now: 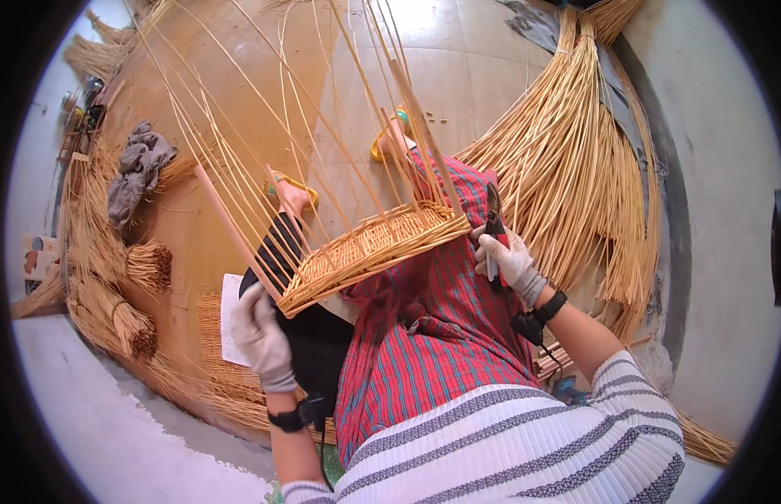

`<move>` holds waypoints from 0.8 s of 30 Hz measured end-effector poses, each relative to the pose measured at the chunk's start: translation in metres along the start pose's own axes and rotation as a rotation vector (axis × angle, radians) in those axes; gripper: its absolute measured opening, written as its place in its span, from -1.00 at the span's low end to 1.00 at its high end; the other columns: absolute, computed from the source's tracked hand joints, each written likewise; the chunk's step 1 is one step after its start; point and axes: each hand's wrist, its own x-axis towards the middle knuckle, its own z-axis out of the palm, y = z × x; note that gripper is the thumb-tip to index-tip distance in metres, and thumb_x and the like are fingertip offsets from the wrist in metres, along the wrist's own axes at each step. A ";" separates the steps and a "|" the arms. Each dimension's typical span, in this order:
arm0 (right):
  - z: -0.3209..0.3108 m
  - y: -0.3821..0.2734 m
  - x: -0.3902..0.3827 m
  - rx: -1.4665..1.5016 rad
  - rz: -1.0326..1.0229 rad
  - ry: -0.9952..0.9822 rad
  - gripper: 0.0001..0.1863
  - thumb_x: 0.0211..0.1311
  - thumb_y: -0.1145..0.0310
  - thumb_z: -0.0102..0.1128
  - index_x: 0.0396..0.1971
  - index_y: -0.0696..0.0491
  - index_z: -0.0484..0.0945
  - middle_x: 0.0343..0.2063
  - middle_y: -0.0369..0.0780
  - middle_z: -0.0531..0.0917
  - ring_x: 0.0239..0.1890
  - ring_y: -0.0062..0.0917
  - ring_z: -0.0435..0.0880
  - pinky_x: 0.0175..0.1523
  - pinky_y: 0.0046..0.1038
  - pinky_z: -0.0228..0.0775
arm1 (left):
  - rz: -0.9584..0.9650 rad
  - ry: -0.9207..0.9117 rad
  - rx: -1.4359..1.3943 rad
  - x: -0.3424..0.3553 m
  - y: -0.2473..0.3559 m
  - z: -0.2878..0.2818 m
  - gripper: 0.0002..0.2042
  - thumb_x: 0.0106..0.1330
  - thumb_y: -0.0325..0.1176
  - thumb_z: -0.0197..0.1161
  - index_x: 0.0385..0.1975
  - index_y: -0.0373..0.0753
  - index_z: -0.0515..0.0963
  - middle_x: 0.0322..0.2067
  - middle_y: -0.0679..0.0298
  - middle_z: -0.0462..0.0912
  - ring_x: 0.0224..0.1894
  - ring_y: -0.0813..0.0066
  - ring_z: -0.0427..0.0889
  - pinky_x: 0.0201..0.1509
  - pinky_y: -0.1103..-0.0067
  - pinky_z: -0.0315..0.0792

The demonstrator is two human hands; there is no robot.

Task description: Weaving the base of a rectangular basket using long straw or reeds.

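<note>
A shallow rectangular wicker basket rests tilted over my lap, its woven base and low rim facing me. Long thin willow rods rise from its edges, with thicker wooden posts at the corners. In a white work glove, my right hand is closed around pruning shears with red on the handles, just beside the basket's right corner. My left hand, also gloved, is by the left corner, its fingers loosely apart and apparently holding nothing. Whether it touches the rim is unclear.
A big fanned bundle of willow rods lies to the right. Tied bundles and a grey cloth are at the left. Beside my left leg are a white paper and a flat woven panel. A red checked cloth covers my lap.
</note>
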 end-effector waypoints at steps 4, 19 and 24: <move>-0.002 0.014 0.003 0.112 -0.067 0.019 -0.67 0.50 0.18 0.23 0.07 0.08 0.53 -0.47 -0.25 0.67 -0.52 -0.51 0.73 -0.40 -0.45 0.65 | -0.101 -0.606 -0.432 0.003 0.109 0.104 -0.66 0.57 -0.51 0.06 0.29 -0.29 0.50 0.08 0.17 0.66 -0.20 0.55 0.69 -0.16 0.62 0.61; -0.035 0.021 0.006 0.225 -0.059 0.018 -0.52 0.54 0.10 0.17 0.16 0.20 0.52 -0.42 -0.21 0.72 -0.45 -0.43 0.79 -0.33 -0.40 0.69 | -0.661 -0.529 -0.974 0.062 0.116 0.141 -0.70 0.47 -0.53 0.18 0.17 -0.29 0.48 0.00 0.24 0.66 -0.42 0.79 0.58 -0.46 0.88 0.49; -0.046 0.047 -0.001 0.583 -0.110 0.061 -0.56 0.56 0.13 0.14 0.20 0.14 0.50 -0.35 -0.18 0.71 -0.34 -0.35 0.77 -0.19 -0.24 0.70 | -0.497 -0.729 -1.006 0.004 0.131 0.052 -0.69 0.46 -0.53 0.19 0.16 -0.25 0.44 -0.10 0.20 0.69 -0.68 0.79 0.43 -0.72 0.79 0.27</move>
